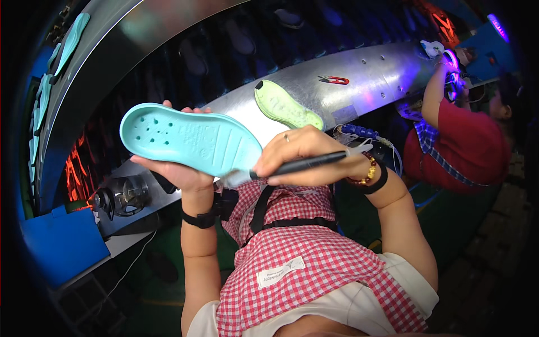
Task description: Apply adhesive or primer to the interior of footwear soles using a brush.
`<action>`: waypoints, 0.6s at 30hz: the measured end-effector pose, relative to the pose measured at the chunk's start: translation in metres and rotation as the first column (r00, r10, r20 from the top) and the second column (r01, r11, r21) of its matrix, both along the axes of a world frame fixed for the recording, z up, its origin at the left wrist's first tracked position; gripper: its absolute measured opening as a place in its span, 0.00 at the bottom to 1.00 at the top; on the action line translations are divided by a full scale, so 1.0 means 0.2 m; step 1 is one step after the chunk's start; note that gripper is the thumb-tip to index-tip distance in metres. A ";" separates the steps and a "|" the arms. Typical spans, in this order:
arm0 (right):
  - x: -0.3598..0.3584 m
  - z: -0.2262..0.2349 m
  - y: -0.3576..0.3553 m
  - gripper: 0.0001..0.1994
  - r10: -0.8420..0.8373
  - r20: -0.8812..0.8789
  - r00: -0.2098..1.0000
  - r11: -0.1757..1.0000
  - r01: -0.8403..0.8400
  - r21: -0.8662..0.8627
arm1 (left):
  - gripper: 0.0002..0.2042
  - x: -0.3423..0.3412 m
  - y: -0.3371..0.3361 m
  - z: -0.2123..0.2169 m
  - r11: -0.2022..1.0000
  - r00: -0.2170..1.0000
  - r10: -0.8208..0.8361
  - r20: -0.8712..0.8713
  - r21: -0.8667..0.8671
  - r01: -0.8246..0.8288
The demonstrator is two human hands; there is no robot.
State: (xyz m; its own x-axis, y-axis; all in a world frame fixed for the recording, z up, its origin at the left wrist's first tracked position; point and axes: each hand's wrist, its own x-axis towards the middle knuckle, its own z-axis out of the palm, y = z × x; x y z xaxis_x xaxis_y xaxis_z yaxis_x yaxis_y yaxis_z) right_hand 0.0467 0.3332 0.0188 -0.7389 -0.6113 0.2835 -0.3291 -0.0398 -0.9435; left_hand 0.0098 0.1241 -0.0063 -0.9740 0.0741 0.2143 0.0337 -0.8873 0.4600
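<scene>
My left hand [179,171] holds a turquoise shoe sole [188,137] from below, its flat side up with small holes near the toe. My right hand [303,154] grips a dark pen-shaped tool [292,167] with a pale tip that touches the heel end of the sole. A ring sits on one finger of that hand. On its wrist are a gold bracelet and a black band. My left wrist wears a black band too.
A light green sole [286,106] lies on the metal ledge [370,73], near red-handled snips [335,80]. Several turquoise soles [70,42] line the upper left. A blue box [59,244] sits lower left. A person in a red shirt [471,143] works at right.
</scene>
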 end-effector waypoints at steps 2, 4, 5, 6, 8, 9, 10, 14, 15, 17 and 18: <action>-0.02 0.01 0.05 0.09 0.160 -0.042 0.986 0.984 -0.163 -0.071 | 0.45 0.00 -0.03 0.01 0.999 1.000 0.027 0.012 -0.040 -0.027; -0.03 0.02 0.09 0.09 0.007 0.202 0.979 0.986 0.027 -0.166 | 0.44 -0.02 -0.02 0.01 0.990 0.993 0.100 0.067 -0.104 -0.093; -0.03 0.00 0.08 0.09 -0.133 0.341 0.931 0.969 0.194 -0.151 | 0.44 0.00 -0.01 0.02 0.998 0.997 0.029 0.067 -0.052 -0.026; -0.05 -0.04 0.06 0.09 -0.231 0.263 0.937 0.961 0.262 -0.089 | 0.45 -0.01 0.00 0.01 0.995 0.993 0.056 0.107 -0.084 -0.047; -0.03 -0.13 0.01 0.09 -0.234 0.195 0.953 0.959 0.259 -0.115 | 0.45 -0.02 0.01 -0.01 0.978 0.994 0.100 0.047 -0.189 -0.089; -0.01 -0.14 -0.01 0.08 -0.249 0.145 0.958 0.959 0.265 -0.104 | 0.45 -0.03 -0.02 -0.02 0.982 1.000 0.021 0.015 -0.185 -0.018; 0.02 -0.16 -0.02 0.09 -0.187 0.138 0.973 0.978 0.197 -0.063 | 0.45 -0.02 -0.05 -0.02 0.982 0.998 -0.056 -0.015 -0.183 0.053; 0.05 -0.15 -0.06 0.08 -0.167 0.010 0.986 0.981 0.167 -0.098 | 0.45 0.04 -0.13 -0.04 0.926 0.978 0.179 0.111 -0.354 -0.129; 0.05 -0.17 -0.08 0.08 -0.176 0.042 0.983 0.977 0.180 -0.111 | 0.44 0.06 -0.12 -0.03 0.898 0.950 0.269 0.157 -0.396 -0.189; 0.07 -0.20 -0.07 0.08 -0.210 0.149 0.966 0.966 0.229 -0.124 | 0.44 0.06 -0.16 -0.11 0.963 0.995 0.054 0.081 -0.268 -0.031; 0.08 -0.20 -0.07 0.08 -0.224 0.225 0.948 0.959 0.256 -0.123 | 0.45 0.04 -0.15 -0.11 0.979 0.992 -0.129 -0.015 -0.161 0.125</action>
State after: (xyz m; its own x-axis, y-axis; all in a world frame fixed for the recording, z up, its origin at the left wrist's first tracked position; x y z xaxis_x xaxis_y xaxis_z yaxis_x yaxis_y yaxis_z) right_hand 0.0633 0.3199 -0.0212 -0.9102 -0.3715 0.1828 -0.1447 -0.1283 -0.9811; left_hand 0.0170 0.0943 -0.0274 -0.9489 0.2318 0.2143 -0.0608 -0.8003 0.5965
